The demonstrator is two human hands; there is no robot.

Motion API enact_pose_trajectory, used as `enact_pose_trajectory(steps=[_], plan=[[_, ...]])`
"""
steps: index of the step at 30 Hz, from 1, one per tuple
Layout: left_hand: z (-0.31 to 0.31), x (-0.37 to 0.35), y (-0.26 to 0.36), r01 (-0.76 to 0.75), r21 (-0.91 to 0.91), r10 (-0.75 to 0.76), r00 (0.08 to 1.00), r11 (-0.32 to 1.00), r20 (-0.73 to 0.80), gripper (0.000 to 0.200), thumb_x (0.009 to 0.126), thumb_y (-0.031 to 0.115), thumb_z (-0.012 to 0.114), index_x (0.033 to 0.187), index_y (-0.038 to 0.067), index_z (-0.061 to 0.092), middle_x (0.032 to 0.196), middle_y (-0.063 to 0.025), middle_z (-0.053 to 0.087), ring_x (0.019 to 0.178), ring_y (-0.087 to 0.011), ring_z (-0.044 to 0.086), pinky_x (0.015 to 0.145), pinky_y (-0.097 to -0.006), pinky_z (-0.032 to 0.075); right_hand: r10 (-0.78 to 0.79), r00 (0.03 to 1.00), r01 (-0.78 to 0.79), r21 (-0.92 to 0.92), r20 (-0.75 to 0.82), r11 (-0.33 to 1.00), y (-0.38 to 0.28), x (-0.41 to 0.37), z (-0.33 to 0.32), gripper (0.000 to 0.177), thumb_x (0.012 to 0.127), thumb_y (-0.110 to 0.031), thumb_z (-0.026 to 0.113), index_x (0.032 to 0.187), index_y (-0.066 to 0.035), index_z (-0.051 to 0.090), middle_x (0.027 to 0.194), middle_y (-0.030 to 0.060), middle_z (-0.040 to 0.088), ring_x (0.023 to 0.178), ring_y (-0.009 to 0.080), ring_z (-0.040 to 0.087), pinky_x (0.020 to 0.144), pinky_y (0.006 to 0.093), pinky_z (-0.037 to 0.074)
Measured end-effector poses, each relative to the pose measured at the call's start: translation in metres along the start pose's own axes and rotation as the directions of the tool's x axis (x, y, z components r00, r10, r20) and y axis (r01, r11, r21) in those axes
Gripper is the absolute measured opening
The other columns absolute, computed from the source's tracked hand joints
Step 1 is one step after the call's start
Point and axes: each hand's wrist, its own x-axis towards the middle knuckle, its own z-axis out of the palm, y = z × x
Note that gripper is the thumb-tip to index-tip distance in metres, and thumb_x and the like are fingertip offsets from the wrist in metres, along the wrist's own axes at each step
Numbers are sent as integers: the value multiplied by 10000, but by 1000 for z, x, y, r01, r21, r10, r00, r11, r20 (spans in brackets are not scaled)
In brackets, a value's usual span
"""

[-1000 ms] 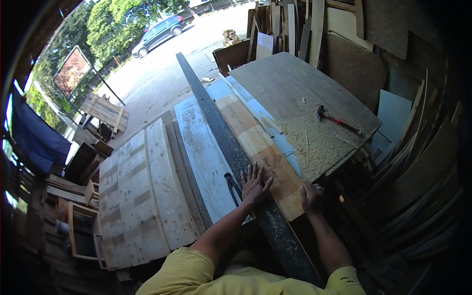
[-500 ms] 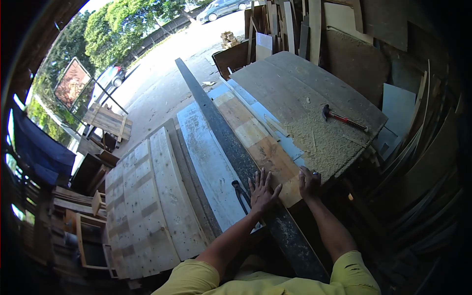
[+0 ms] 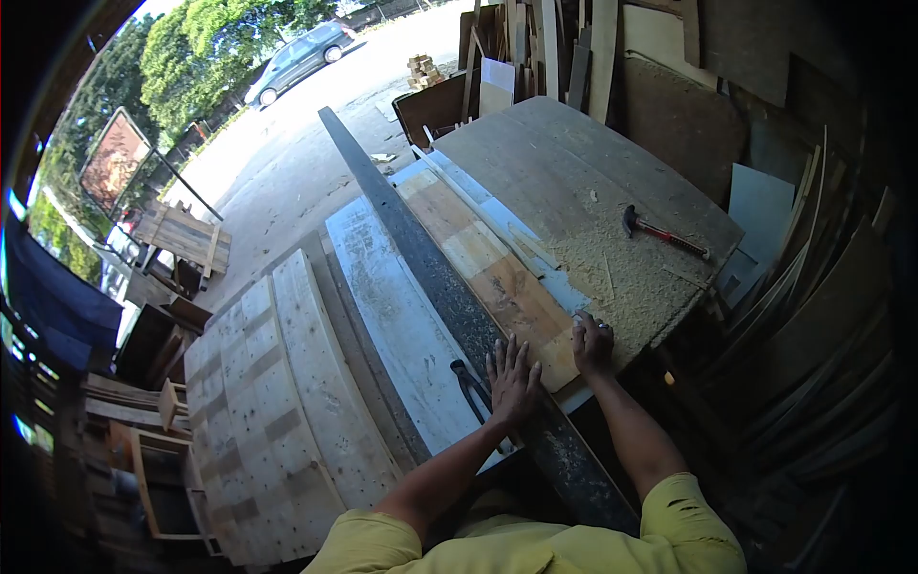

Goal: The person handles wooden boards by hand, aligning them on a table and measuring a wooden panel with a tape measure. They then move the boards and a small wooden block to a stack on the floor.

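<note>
My left hand (image 3: 514, 381) lies flat on the long dark board (image 3: 411, 244), its fingers spread toward the far end. Just left of it, a pair of dark pincers (image 3: 469, 385) rests on the whitish board (image 3: 382, 287). My right hand (image 3: 592, 344) is at the near right edge of the patchwork wooden panel (image 3: 516, 301), its fingers curled; whether it holds something small is hidden. The dark board runs lengthwise beside the panel, against its left side.
A hammer with a red handle (image 3: 666, 236) lies amid sawdust on the brown tabletop (image 3: 564, 153). A large pale plank panel (image 3: 277, 383) stands at the left. Boards lean at the right (image 3: 760, 206) and the back. A car (image 3: 301, 59) is outside.
The view has shifted a little, so most things appear further left. The car outside has moved left along the road. Both hands remain at nearly the same places on the boards.
</note>
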Motion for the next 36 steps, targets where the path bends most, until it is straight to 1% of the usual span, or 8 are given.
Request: enact_pose_trajectory(steps=[8,10,12,14,18,20,25,36], plan=[[-41,115,-54,78,114,-75,997,990,-26,587,937,441,479,1403,87,431,1570,-112,211,1472,-337,57,1138,-597,33,-7,1000,9,-54,22,999,-2,-3,-19,282,884,-199,549,1135,-88,610,871,138,661,834,321,620,814,447,421],[-54,141,-61,105,210,-138,979,972,147,638,924,478,471,1421,83,406,1574,-104,205,1470,-341,71,1134,-616,41,-26,974,-1,-120,-225,993,-12,-24,-38,258,873,-154,573,1115,-76,616,849,138,656,843,331,618,841,455,430],[-62,159,-62,78,234,-128,970,969,205,646,932,473,452,1442,83,374,1578,-102,198,1469,-343,76,1132,-625,40,394,913,-389,60,-109,919,-7,-69,-35,260,868,-157,620,1082,-9,612,854,132,647,824,268,625,803,406,465],[-57,170,-69,50,254,-120,956,966,267,655,940,467,432,1463,82,343,1582,-100,191,1469,-344,81,1129,-634,38,723,497,-868,286,480,406,-38,-82,-65,320,869,-209,651,1062,42,601,847,111,625,792,198,609,707,348,482],[-40,189,-79,-39,297,-43,963,954,266,667,960,466,378,1495,82,269,1587,-82,183,1468,-346,90,1124,-646,20,606,707,-704,437,364,559,-22,-117,-21,292,857,-208,663,1016,31,608,811,84,602,758,148,587,676,333,483],[-46,195,-76,-34,313,-65,951,949,301,669,966,468,359,1504,86,243,1588,-74,181,1467,-346,92,1125,-646,17,480,791,-595,296,380,747,-23,-112,-13,375,861,-148,643,1191,21,592,814,17,580,630,80,530,561,248,439],[-53,194,-77,-6,241,-60,963,970,264,660,968,478,349,1500,99,261,1588,-52,187,1468,-327,105,1120,-651,-22,564,733,-680,427,381,596,-56,-94,-30,271,811,-147,666,1007,27,598,868,65,582,736,140,552,691,299,465],[-63,238,-114,-25,298,-48,970,954,238,645,965,458,350,1489,86,292,1585,-47,200,1466,-317,124,1115,-660,-27,488,649,-759,540,584,364,-78,-44,-18,435,826,-71,627,1225,58,509,961,46,538,823,99,522,727,244,462]])
